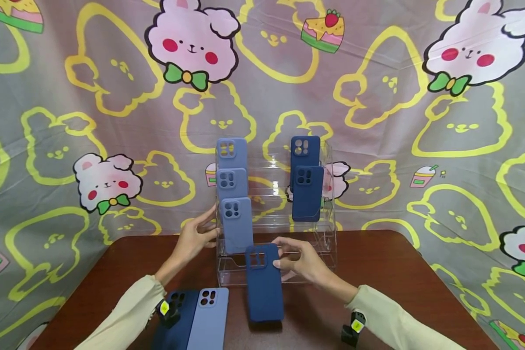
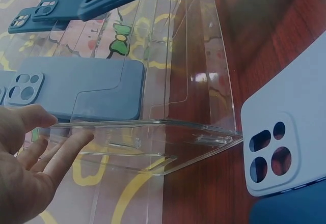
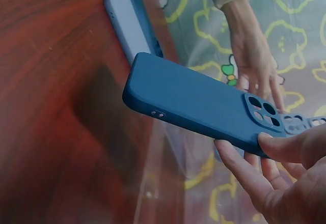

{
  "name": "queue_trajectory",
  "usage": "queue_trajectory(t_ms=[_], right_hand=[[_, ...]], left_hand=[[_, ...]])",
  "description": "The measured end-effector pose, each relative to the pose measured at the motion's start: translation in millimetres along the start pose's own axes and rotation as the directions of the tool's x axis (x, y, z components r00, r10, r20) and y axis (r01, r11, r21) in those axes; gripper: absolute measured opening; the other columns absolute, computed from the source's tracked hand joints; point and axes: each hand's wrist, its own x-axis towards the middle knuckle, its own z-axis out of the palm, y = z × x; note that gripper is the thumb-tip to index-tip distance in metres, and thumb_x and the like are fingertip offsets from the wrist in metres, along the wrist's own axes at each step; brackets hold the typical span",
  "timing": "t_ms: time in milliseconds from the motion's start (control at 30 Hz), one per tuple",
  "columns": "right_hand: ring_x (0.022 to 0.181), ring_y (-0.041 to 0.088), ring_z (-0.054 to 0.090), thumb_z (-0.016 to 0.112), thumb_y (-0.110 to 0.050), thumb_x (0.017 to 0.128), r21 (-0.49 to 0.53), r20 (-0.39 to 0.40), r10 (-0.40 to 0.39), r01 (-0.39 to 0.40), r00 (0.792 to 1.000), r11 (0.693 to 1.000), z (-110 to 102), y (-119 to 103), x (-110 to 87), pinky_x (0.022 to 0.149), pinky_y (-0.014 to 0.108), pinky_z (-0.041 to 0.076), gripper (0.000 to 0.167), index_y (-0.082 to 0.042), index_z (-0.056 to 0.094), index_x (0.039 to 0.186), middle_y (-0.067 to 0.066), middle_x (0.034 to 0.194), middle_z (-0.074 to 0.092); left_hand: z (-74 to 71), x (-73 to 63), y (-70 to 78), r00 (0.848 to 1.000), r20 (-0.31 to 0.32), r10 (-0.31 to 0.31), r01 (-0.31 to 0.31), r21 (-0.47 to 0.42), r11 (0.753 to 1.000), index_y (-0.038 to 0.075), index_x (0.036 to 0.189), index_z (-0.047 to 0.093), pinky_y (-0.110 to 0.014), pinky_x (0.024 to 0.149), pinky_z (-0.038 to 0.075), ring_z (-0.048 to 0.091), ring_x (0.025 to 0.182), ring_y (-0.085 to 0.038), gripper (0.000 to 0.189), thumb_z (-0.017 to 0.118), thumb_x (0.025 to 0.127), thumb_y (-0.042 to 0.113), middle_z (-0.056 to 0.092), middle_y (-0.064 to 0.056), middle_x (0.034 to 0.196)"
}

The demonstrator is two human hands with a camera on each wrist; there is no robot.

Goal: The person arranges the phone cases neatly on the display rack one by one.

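Observation:
My right hand (image 1: 304, 262) pinches a dark blue phone case (image 1: 264, 287) by its upper side edge, near the camera cutouts. The case hangs over the table in front of a clear acrylic display rack (image 1: 273, 226). In the right wrist view, the thumb and fingers (image 3: 239, 168) meet at the case's camera end. My left hand (image 1: 197, 238) touches the rack's left side with fairly straight fingers (image 2: 71, 150). Beside it, a light blue phone case (image 1: 238, 226) stands on a lower tier of the rack.
Above it stand two more light blue cases (image 1: 233, 182). On the rack's right are two dark blue cases (image 1: 307, 194). A light blue case (image 1: 210, 316) and a dark blue case (image 1: 175, 328) lie on the brown table (image 1: 402, 272). A patterned cloth (image 1: 376, 131) hangs behind.

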Motion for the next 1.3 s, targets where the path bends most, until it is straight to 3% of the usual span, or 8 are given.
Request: queue_trajectory(t_ms=[267,433,633,733,867,1033,1167,1300], right_hand=[[0.086,0.017,0.069,0.07,0.006,0.096,-0.058,-0.051,-0.035,0.032,0.998,0.998,-16,-19,9.5,0.07,0.056,0.068,0.044,0.009,0.057,0.138,0.021,0.106,0.057],[0.09,0.019,0.072,0.072,0.002,0.096,-0.109,-0.106,-0.038,0.027,0.994,0.994,-28,-33,14.6,0.075,0.057,0.068,0.045,0.001,0.059,0.139,0.02,0.109,0.059],[0.095,0.021,0.073,0.075,0.001,0.095,-0.149,-0.207,-0.078,0.048,0.975,0.988,-48,-48,22.6,0.073,0.043,0.07,0.05,-0.003,0.059,0.142,0.021,0.115,0.059],[0.096,0.02,0.073,0.076,-0.002,0.095,-0.181,-0.236,-0.107,0.064,0.966,0.981,-62,-53,26.8,0.074,0.044,0.07,0.05,-0.005,0.06,0.143,0.021,0.118,0.059],[0.097,0.02,0.073,0.076,-0.005,0.096,-0.222,-0.245,-0.139,0.083,0.959,0.971,-79,-55,29.9,0.078,0.049,0.069,0.05,-0.006,0.06,0.144,0.023,0.121,0.059],[0.093,0.013,0.073,0.076,-0.005,0.096,-0.271,-0.27,-0.194,0.119,0.943,0.955,-100,-51,31.5,0.077,0.044,0.069,0.049,-0.004,0.061,0.143,0.022,0.119,0.06],[0.089,0.013,0.074,0.076,-0.003,0.096,-0.261,-0.292,-0.227,0.151,0.929,0.954,-112,-47,32.1,0.076,0.049,0.069,0.048,-0.002,0.061,0.141,0.02,0.115,0.059],[0.089,0.01,0.073,0.076,-0.005,0.096,-0.323,-0.302,-0.258,0.156,0.918,0.933,-122,-41,32.0,0.074,0.047,0.069,0.047,-0.003,0.061,0.141,0.019,0.118,0.061]], left_hand=[[-1.1,-1.0,0.8,1.0,-0.001,-0.01,0.01,0.003,1.0,0.007,0.16,0.04,-0.045,0.079,0.068,0.061,0.127,-0.05,0.07,0.066,0.097,-0.009,0.046,-0.027,0.157],[-1.3,-1.7,2.0,1.0,-0.002,-0.013,0.013,-0.004,1.0,0.008,0.16,0.041,-0.046,0.079,0.068,0.061,0.128,-0.049,0.069,0.067,0.098,-0.007,0.045,-0.026,0.158],[-1.4,-0.4,1.6,1.0,-0.001,-0.01,0.01,-0.02,1.0,0.009,0.16,0.042,-0.044,0.084,0.067,0.057,0.132,-0.048,0.068,0.067,0.098,-0.006,0.046,-0.026,0.157],[-1.4,0.8,1.5,1.0,-0.005,-0.004,0.004,-0.023,1.0,0.007,0.159,0.043,-0.042,0.087,0.067,0.056,0.133,-0.048,0.067,0.067,0.098,-0.006,0.046,-0.028,0.156],[-0.6,1.7,0.9,1.0,0.003,-0.008,0.008,-0.035,0.999,0.007,0.16,0.042,-0.044,0.085,0.067,0.055,0.135,-0.048,0.067,0.066,0.099,-0.006,0.046,-0.028,0.157],[1.7,0.7,1.0,1.0,-0.002,-0.022,0.022,-0.024,0.999,0.01,0.161,0.042,-0.049,0.081,0.068,0.054,0.136,-0.048,0.066,0.065,0.1,-0.005,0.046,-0.027,0.157],[1.9,-0.9,1.1,1.0,-0.013,-0.028,0.028,-0.011,1.0,0.011,0.16,0.043,-0.048,0.078,0.068,0.057,0.134,-0.047,0.066,0.066,0.1,-0.005,0.047,-0.025,0.157],[1.4,-1.7,0.7,1.0,-0.011,-0.021,0.021,-0.002,1.0,0.011,0.16,0.043,-0.05,0.078,0.068,0.06,0.129,-0.048,0.066,0.066,0.1,-0.005,0.046,-0.025,0.159]])
